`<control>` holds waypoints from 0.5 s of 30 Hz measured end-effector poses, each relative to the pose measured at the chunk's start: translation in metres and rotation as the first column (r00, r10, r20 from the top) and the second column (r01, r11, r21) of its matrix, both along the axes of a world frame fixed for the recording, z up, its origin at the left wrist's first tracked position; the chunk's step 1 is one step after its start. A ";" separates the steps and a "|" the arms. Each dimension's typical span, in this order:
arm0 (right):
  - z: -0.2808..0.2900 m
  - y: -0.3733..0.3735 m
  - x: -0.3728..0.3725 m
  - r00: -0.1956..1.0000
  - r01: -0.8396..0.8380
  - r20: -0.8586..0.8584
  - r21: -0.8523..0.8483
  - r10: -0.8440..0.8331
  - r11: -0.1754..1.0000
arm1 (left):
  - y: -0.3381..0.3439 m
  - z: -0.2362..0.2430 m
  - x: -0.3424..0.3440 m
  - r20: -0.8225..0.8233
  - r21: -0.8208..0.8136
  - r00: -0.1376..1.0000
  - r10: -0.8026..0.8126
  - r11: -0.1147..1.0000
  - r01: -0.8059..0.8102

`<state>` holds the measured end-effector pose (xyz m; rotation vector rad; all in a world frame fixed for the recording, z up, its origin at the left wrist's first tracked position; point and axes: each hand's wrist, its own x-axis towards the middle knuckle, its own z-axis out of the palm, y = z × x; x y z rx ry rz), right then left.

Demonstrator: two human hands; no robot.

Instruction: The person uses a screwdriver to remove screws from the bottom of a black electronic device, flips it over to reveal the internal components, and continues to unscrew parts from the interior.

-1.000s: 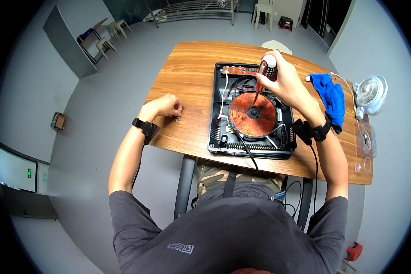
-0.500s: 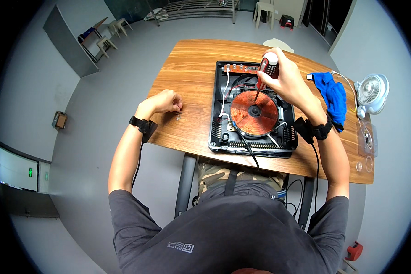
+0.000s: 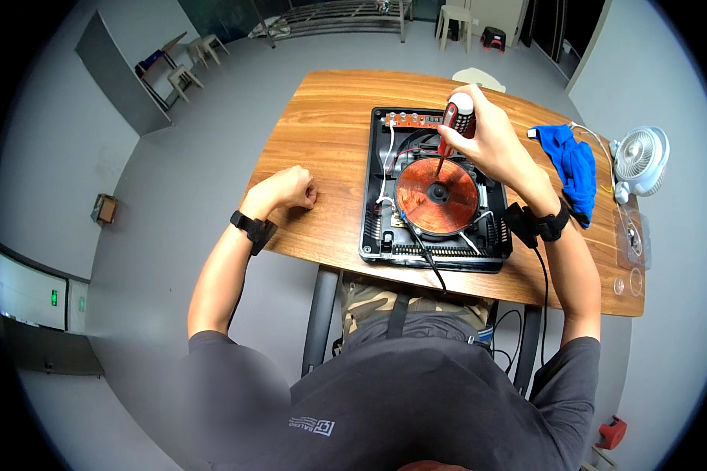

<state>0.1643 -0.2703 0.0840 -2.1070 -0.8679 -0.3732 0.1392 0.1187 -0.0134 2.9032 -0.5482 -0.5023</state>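
Observation:
My right hand (image 3: 491, 135) grips a screwdriver (image 3: 459, 122) with a red, black and white handle. Its shaft points down at the copper coil (image 3: 416, 195), near the dark hub in the coil's middle. The coil sits inside an opened black appliance housing (image 3: 368, 228), which looks like an induction cooker. Along the far edge of the housing lies an orange circuit strip (image 3: 401, 120). To the left of it my left hand (image 3: 291, 188) rests on the table as a closed fist; what it holds, if anything, is hidden.
A wooden table (image 3: 322, 118) carries the housing. On its right lie a blue cloth (image 3: 569, 169), a small white fan (image 3: 640, 161) and clear plastic containers (image 3: 632, 235). A black cable (image 3: 430, 259) hangs over the near edge. A pale stool (image 3: 479, 77) stands beyond the far edge.
My left hand has closed into a fist and turned over slightly; the small pieces beside it no longer show on the table. My right hand holds the screwdriver in nearly the same place.

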 end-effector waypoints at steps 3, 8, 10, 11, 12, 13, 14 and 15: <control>0.001 0.001 -0.001 1.000 -0.007 -0.023 0.005 0.008 1.000 | -0.002 -0.002 -0.003 0.026 -0.006 1.000 0.007 1.000 -0.007; 0.000 0.000 -0.002 1.000 0.006 -0.024 -0.005 -0.006 1.000 | -0.006 -0.005 -0.001 0.004 -0.006 1.000 -0.011 1.000 0.012; 0.000 -0.001 -0.001 1.000 0.009 -0.019 -0.009 -0.009 1.000 | -0.009 0.000 0.003 -0.017 -0.041 1.000 0.006 0.999 -0.007; -0.001 -0.002 0.000 1.000 0.012 -0.016 -0.011 -0.012 1.000 | -0.010 0.005 0.008 -0.022 -0.063 0.999 0.023 0.998 -0.024; 0.000 -0.002 0.000 1.000 0.009 -0.021 -0.009 -0.009 1.000 | -0.013 0.009 0.014 -0.027 -0.087 0.999 0.039 0.995 -0.042; 0.001 -0.002 0.000 1.000 0.008 -0.025 -0.007 -0.008 1.000 | -0.017 0.016 0.017 0.015 -0.115 0.999 0.030 0.993 -0.028; 0.002 -0.002 -0.001 1.000 0.007 -0.029 -0.006 -0.007 1.000 | -0.019 0.017 0.024 0.015 -0.110 0.999 0.032 0.993 -0.030; 0.002 -0.003 0.000 1.000 0.009 -0.024 -0.005 -0.009 1.000 | -0.021 0.018 0.033 0.017 -0.107 0.999 0.034 0.994 -0.032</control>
